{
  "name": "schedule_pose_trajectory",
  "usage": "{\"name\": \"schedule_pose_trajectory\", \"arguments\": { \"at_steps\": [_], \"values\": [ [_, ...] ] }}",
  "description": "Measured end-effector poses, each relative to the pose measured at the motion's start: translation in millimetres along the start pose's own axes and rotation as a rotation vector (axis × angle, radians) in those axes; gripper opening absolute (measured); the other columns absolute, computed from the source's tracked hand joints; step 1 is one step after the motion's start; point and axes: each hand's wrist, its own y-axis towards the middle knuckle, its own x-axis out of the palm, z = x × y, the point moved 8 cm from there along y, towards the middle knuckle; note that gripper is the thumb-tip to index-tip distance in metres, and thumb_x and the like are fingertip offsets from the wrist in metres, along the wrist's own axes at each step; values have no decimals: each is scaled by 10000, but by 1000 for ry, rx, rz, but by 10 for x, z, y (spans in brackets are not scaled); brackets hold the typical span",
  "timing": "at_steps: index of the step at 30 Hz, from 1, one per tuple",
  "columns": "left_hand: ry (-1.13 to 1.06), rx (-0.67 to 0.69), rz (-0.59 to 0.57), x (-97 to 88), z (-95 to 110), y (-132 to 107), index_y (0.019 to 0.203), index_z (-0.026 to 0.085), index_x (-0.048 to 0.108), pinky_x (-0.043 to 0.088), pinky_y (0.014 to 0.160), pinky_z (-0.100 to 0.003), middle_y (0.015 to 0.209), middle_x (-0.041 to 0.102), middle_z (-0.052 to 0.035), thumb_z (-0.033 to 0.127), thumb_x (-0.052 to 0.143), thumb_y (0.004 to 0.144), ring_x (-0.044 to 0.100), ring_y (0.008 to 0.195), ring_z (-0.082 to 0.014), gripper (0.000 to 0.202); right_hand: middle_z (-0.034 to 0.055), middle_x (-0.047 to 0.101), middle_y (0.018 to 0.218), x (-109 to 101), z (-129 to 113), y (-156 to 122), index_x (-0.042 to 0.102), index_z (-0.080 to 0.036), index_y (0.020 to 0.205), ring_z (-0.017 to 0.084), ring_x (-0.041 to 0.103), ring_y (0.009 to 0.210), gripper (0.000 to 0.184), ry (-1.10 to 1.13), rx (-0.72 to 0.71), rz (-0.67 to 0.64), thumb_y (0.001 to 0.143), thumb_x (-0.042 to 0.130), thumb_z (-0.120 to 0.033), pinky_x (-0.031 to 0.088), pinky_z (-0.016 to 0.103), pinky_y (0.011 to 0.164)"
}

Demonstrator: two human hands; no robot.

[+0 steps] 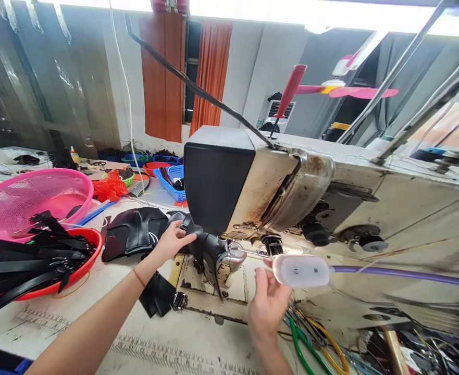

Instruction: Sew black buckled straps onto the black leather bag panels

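My left hand [173, 242] reaches to the black leather pieces [206, 242] by the sewing machine [235, 195]. Its fingers are apart, with the fingertips at the leather; whether they press on it I cannot tell. Part of the leather hangs over the machine's small rounded bed [231, 263], under the needle area. My right hand [269, 304] is just right of that bed, its fingers curled together. A pale lamp [301, 271] on a purple stem covers some of its fingertips, so anything pinched there is hidden. A black strap with a metal buckle [180, 300] lies below the leather.
At left stand a red basket [96, 240] heaped with black straps and a pink basket [37, 179]. Green-handled scissors [299, 346] and yellow-handled ones [336, 354] lie at lower right. A red-handled screwdriver [290, 91] stands upright on the machine. Blue baskets [176, 194] are farther back.
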Motion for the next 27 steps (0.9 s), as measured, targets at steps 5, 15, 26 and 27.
{"name": "schedule_pose_trajectory", "arguments": {
  "at_steps": [5, 15, 26, 27],
  "values": [
    [-182, 5, -79, -326, 181, -160, 1141, 171, 433, 477, 699, -311, 805, 675, -4, 440, 809, 621, 647, 730, -185, 695, 37, 612, 769, 479, 30, -498, 653, -190, 784, 188, 543, 734, 260, -171, 85, -440, 806, 632, -449, 442, 302, 706],
    [-55, -69, -19, -465, 261, -394, 1084, 198, 446, 455, 619, -294, 757, 692, 2, 536, 808, 599, 653, 684, -203, 693, 18, 556, 640, 477, 60, -602, 638, -176, 667, 171, 492, 646, 403, -45, 416, -351, 657, 714, -572, 442, 290, 625],
    [482, 385, 388, -619, 697, -720, 1209, 181, 493, 456, 911, -563, 1278, 488, -180, 649, 742, 624, 566, 1109, -374, 789, -11, 509, 598, 477, 68, -449, 679, -163, 655, 118, 417, 591, 401, 33, 485, -362, 644, 766, -554, 364, 230, 550],
    [555, 563, 351, -487, 849, -818, 1237, 180, 487, 407, 974, -591, 1345, 440, -200, 669, 740, 617, 491, 1209, -403, 830, -16, 503, 588, 495, 78, -441, 683, -161, 658, 112, 411, 580, 401, 46, 494, -370, 644, 771, -551, 355, 224, 539]
  ]
}}
